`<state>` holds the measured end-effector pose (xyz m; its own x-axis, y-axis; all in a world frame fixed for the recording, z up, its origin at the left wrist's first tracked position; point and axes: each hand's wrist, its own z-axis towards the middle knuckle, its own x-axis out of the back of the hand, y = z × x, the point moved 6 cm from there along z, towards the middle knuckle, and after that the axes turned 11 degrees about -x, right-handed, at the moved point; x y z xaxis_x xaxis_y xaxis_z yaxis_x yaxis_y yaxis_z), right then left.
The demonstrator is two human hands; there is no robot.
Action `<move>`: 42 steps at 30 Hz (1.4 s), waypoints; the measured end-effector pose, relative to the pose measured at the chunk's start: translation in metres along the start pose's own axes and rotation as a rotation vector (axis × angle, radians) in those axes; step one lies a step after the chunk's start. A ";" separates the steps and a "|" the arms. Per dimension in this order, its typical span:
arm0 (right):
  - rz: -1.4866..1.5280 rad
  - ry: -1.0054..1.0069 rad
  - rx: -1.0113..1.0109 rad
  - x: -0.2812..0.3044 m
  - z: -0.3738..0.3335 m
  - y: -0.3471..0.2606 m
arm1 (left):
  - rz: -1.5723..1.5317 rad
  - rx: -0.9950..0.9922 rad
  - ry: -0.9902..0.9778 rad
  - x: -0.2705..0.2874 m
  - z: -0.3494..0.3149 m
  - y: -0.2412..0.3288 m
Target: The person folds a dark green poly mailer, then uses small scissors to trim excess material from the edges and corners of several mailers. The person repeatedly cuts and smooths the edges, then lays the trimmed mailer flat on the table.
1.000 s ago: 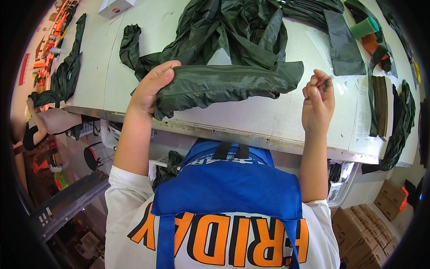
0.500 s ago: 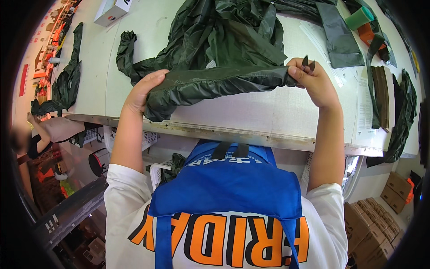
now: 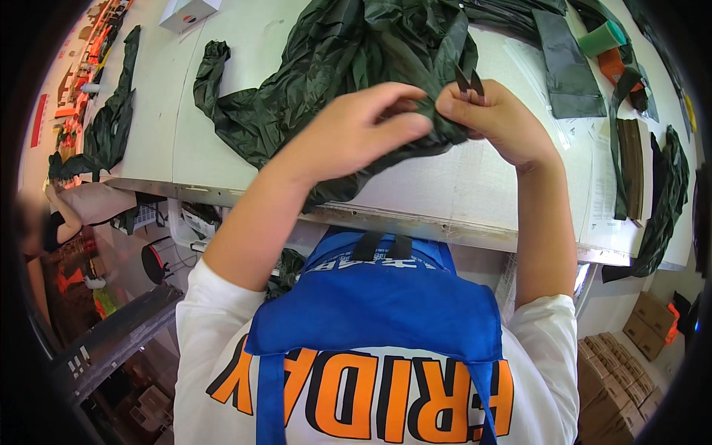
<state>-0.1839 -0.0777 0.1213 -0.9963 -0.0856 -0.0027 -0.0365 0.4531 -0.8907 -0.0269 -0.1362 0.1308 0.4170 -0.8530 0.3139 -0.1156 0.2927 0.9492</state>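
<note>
A crumpled dark green piece of thin, shiny fabric point(image 3: 319, 59) lies across the white table, with a sleeve-like end stretching to the left. My right hand point(image 3: 495, 122) pinches its edge at the right. The same hand holds small thread snips point(image 3: 469, 85), their two dark blades pointing up and slightly apart. Close to that pinch is my left hand point(image 3: 352, 132), fingers spread and curved over the fabric, with nothing gripped between them. Part of the fabric is hidden beneath my left hand and forearm and hangs toward the front edge.
The white table point(image 3: 445, 200) has a metal front edge. At the right are a green thread cone point(image 3: 601, 38), a flat dark green panel point(image 3: 567, 67) and more green fabric point(image 3: 664, 200). A white box point(image 3: 189, 11) stands at far left. Another person's arm point(image 3: 67, 211) shows at left.
My left hand has let go of the fabric's left end and moved right, close to my right hand. The stretched edge has dropped and slackened. My right hand still holds the fabric and snips.
</note>
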 end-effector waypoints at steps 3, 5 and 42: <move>0.137 0.245 0.245 0.002 -0.001 -0.017 | 0.104 -0.011 0.036 -0.009 0.015 0.002; 0.324 0.506 0.314 0.026 -0.006 0.003 | -0.306 0.014 0.123 -0.007 0.008 -0.014; 0.416 0.424 0.404 -0.033 -0.041 0.019 | -0.623 0.056 0.342 -0.008 -0.017 -0.007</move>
<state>-0.1552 -0.0304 0.1232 -0.8687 0.4123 -0.2747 0.3026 0.0027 -0.9531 -0.0145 -0.1241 0.1212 0.6787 -0.6686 -0.3038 0.1938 -0.2360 0.9522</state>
